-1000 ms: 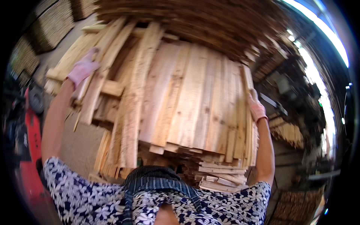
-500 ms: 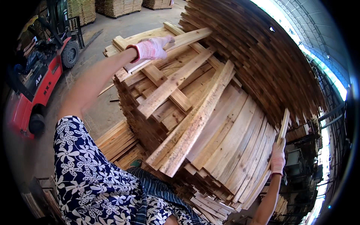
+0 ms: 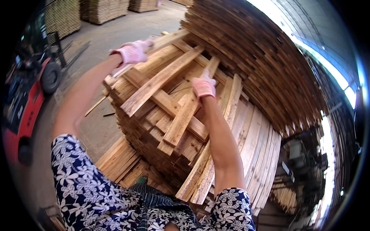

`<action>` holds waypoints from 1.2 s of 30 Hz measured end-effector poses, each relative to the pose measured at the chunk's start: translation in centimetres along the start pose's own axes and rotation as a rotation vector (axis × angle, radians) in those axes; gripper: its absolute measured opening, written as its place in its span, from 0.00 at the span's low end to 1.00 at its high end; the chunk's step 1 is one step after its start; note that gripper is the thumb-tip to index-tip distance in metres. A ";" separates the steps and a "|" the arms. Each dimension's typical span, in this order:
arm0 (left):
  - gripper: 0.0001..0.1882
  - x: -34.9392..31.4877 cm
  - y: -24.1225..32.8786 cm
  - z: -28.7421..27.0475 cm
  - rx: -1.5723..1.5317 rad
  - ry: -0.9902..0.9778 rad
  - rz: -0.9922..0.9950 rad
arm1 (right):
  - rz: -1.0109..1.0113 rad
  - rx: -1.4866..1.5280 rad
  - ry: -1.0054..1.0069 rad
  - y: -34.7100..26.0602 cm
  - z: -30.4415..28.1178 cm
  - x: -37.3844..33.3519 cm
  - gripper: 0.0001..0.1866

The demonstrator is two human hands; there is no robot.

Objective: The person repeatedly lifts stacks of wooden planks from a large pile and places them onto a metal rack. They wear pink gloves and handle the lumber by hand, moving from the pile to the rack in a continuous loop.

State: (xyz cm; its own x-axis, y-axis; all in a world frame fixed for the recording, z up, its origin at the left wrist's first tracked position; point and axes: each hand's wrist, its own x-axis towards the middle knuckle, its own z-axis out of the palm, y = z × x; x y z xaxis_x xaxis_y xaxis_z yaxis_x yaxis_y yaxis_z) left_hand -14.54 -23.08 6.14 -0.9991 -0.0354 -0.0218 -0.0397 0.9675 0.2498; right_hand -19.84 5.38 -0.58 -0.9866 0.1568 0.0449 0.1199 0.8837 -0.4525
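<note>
My left hand (image 3: 133, 52), in a pinkish-white knit glove, is closed around a wooden board (image 3: 168, 41) at the far left of the lumber stack. My right hand (image 3: 204, 86), gloved alike, grips a narrow plank (image 3: 182, 122) that slants over the middle of the stack. Beneath it lies a crosswise batten (image 3: 166, 103). Between my hands another loose plank (image 3: 161, 81) rests at a slant across that batten. Two rough-edged boards (image 3: 227, 111) lie to the right, partly hidden behind my right forearm.
A tall stack of boards (image 3: 254, 65) rises behind the work. Flat boards (image 3: 266, 154) form the right side of the near stack. A red forklift (image 3: 32, 111) stands at left, with bundled lumber (image 3: 104, 9) farther back. Loose planks (image 3: 117, 156) lie low near my feet.
My right hand has come from the stack's right edge to its middle, with a plank in it. My left hand stays on its board. The whole view has shifted slightly.
</note>
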 end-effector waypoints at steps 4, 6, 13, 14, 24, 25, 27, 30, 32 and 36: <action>0.36 -0.9 -3.5 2.6 -0.043 -0.001 -0.176 | -0.206 -0.249 -0.094 -1.8 0.7 -0.2 0.36; 0.37 -2.0 -0.6 1.4 -0.080 -0.046 -0.174 | -0.414 -0.524 -0.141 1.0 -1.1 0.9 0.34; 0.39 -1.5 -2.6 2.0 -0.096 -0.029 -0.099 | -0.103 -0.467 0.134 4.0 -12.1 -7.4 0.44; 0.39 -2.4 -0.9 1.3 -0.079 -0.033 -0.122 | 0.041 -0.390 -0.034 7.7 -11.2 -6.9 0.46; 0.36 -0.7 -2.8 2.3 -0.155 -0.046 -0.041 | 0.014 -0.507 -0.193 8.1 -9.1 -7.8 0.47; 0.35 -0.4 -2.7 2.3 -0.154 -0.034 -0.009 | -0.022 -0.488 -0.213 9.3 -9.7 -7.2 0.46; 0.33 1.0 -3.7 3.0 -0.144 0.005 0.053 | -0.064 -0.331 -0.251 11.1 -11.5 -6.4 0.43; 0.33 2.2 -5.9 3.3 -0.229 -0.003 0.090 | -0.056 0.082 -0.279 10.3 -15.1 -8.8 0.48; 0.31 1.1 -6.8 3.6 -0.315 0.056 0.015 | -0.155 0.250 -0.377 9.7 -18.4 -10.0 0.51; 0.32 2.4 -0.9 3.3 -0.862 0.430 0.054 | -0.249 0.549 -0.439 12.7 -22.5 -8.2 0.50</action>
State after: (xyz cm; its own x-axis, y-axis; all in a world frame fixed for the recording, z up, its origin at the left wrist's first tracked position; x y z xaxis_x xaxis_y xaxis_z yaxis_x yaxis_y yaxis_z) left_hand -16.84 -23.23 2.70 -0.9121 -0.2507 0.3244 0.1825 0.4604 0.8687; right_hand -7.69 25.26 13.37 -0.9445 -0.3115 -0.1038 -0.0720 0.5048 -0.8602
